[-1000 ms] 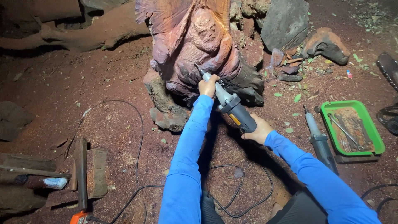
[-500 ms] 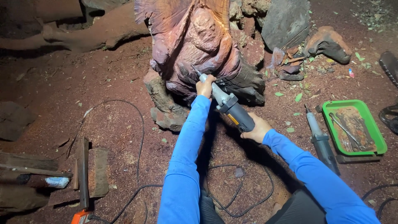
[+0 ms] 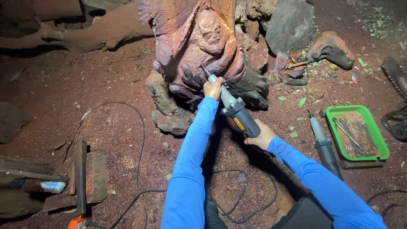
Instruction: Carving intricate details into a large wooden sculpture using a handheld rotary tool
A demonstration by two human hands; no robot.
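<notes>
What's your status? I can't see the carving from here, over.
Left hand grips the nose of the grey die grinder, right hand its rear. Bit on the reddish carved wood stump. Black cord loops by the knees; nothing blocking.

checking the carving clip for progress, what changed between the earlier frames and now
Very little. The left hand and right hand keep their grip on the die grinder, its tip shifting only slightly against the same low part of the wood carving. Nothing was picked up or let go. The green tray, the second grinder and the cables lie as before.
</notes>
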